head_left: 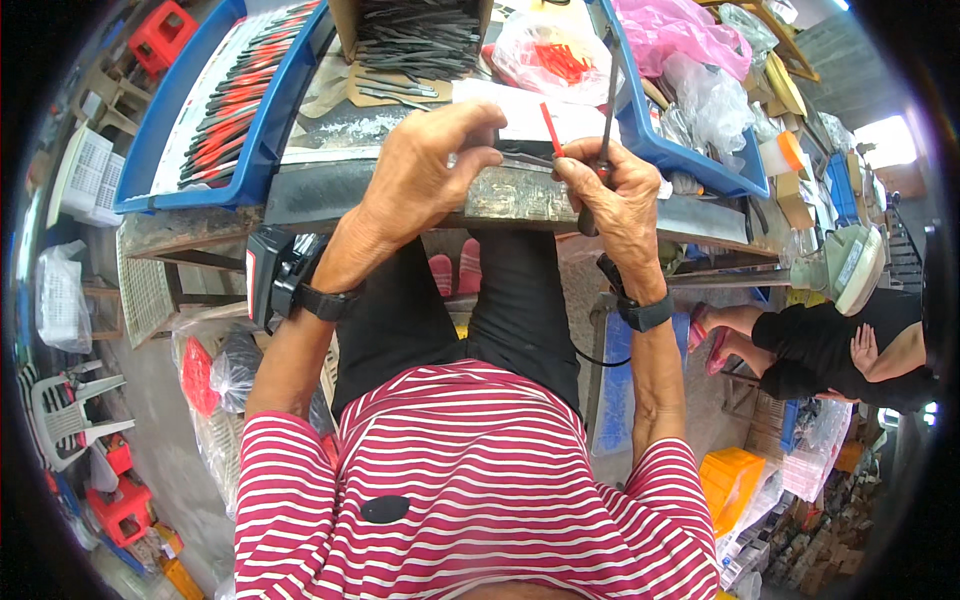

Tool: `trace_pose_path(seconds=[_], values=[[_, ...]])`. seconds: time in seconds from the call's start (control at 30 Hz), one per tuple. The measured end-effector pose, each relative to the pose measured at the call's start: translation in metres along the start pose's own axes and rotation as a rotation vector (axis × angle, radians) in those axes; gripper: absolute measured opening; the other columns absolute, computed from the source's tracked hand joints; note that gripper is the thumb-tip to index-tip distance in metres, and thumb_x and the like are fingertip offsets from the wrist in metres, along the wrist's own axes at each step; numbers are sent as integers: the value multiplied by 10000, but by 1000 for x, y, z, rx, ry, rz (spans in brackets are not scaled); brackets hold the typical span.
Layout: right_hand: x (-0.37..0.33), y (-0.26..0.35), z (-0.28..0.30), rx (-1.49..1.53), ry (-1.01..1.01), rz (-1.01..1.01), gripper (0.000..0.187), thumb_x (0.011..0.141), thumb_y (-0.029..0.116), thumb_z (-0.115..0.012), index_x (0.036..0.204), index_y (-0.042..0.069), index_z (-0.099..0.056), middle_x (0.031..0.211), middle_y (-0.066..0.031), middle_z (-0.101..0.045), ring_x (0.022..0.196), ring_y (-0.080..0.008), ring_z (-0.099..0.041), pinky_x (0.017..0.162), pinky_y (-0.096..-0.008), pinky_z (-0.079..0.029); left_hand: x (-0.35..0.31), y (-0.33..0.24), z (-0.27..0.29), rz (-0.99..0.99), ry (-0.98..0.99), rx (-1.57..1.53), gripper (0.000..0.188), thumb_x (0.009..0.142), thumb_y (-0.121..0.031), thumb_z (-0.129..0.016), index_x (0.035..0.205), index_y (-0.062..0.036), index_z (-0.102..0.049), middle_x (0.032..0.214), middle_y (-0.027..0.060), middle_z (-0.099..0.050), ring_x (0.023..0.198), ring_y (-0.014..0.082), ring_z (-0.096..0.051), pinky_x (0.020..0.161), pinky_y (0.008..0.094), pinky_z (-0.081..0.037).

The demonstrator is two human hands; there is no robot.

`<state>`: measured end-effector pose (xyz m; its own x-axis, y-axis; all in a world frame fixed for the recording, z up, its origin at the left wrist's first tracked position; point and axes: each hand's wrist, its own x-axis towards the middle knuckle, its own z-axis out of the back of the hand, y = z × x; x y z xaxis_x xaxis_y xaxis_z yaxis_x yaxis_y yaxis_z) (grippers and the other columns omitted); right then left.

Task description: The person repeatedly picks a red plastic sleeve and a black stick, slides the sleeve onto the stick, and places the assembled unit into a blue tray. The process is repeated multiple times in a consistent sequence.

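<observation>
Where the bench [335, 190] begins at left, it's a long blue tray [262, 165], lined up with slender red-and-black pieces [245, 95] on white! Next along, a cardboard box [343, 22] heaped with thin dark pieces [418, 42], then a clear bag [513, 48], little red parts [563, 62] showing, and over to the right a second blue tray [705, 168] piled with pink [690, 35] and clear plastic [708, 105].

Now the hands: left hand [425, 165] curled, thumb and forefinger apart; right hand [615, 195] pinching a slim, straight, bright red stick [551, 128] by its lower end, and gripping a dark, long-shafted tool [609, 95] too, shaft pointing up. Both are at the bench's front edge, a worn wooden block [520, 193] between them. Room between the hands; on the right, that shaft overlaps the second tray's near-left wall in view.
</observation>
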<state>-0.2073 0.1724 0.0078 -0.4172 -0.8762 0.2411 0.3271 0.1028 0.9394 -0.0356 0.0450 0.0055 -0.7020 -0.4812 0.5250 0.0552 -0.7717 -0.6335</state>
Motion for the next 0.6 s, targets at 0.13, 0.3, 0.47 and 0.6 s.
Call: trace_pose_path(seconds=[0.13, 0.3, 0.47, 0.6], values=[[-7, -2, 6, 5, -58, 37, 110, 839, 103, -681, 891, 8, -659, 666, 22, -589, 528, -22, -476, 467, -185, -370, -5, 4, -2, 274, -43, -467, 198, 813, -88, -698, 977, 1, -632, 865, 38, -661, 744, 101, -604, 686, 233, -505], [-11, -1, 11, -110, -48, 112, 87, 817, 72, -683, 874, 18, -646, 741, 24, -572, 624, -40, -475, 546, -204, -380, -6, 7, -6, 377, -26, -798, 166, 844, -109, -674, 956, 9, -640, 779, 51, -657, 665, 74, -593, 618, 205, -498], [-10, 6, 10, -366, -76, 359, 75, 797, 10, -662, 857, 8, -616, 744, -23, -520, 619, -95, -472, 558, -241, -384, -4, 6, -10, 357, -24, -687, 141, 867, -87, -637, 964, 15, -637, 773, 60, -660, 661, 78, -596, 625, 199, -490], [-14, 14, 4, -515, -3, 467, 199, 759, -32, -663, 942, 14, -601, 743, -103, -538, 603, -214, -542, 561, -306, -428, -5, 6, -7, 356, 22, -703, 136, 877, -70, -613, 980, 19, -630, 785, 61, -659, 675, 83, -603, 640, 199, -500]])
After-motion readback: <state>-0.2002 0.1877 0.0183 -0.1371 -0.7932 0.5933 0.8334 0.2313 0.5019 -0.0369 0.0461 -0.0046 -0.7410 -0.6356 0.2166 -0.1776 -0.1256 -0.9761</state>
